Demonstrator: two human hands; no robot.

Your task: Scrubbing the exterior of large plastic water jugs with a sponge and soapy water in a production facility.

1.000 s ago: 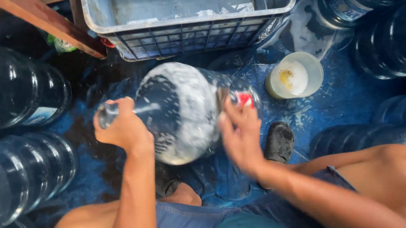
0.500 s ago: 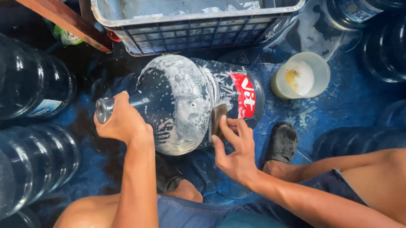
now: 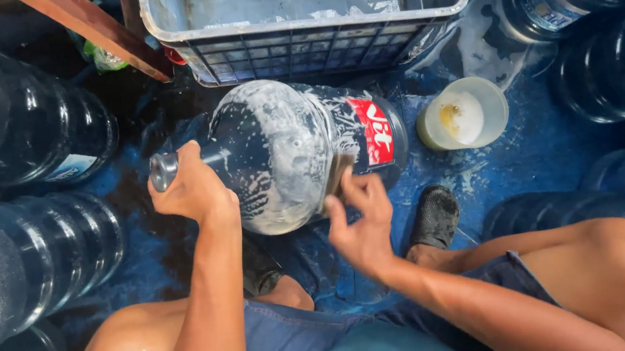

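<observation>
Wet blue floor (image 3: 554, 144) runs under everything, blotched dark near the person's knees and streaked with pale suds toward the far side. Rows of large dark water jugs (image 3: 27, 226) crowd the left edge, and more jugs (image 3: 605, 40) stand at the far right. A grey plastic crate (image 3: 305, 23) sits at the far centre, with a reddish wooden beam (image 3: 96, 28) slanting across its left corner. A small pale tub (image 3: 463, 113) with a yellowish patch inside it rests on the floor just right of the work.

Lying on its side in the middle, near the crate, is a big soapy jug (image 3: 287, 151) with a red label, its neck pointing left. The left hand (image 3: 191, 187) has its grip closed around the neck, just behind the cap. The right hand (image 3: 363, 224) presses against the jug's near flank with fingers spread and loose, grip open; something small may be under the fingertips, but I cannot tell.

Judging by the lather, scrubbing goes best if the neck hand holds firm as a pivot and rolls the jug gradually, so the other hand can cover every band. Soap makes the plastic slippery, so steady pressure matters more than speed. A dark shoe (image 3: 433, 217) is planted close on the right.
</observation>
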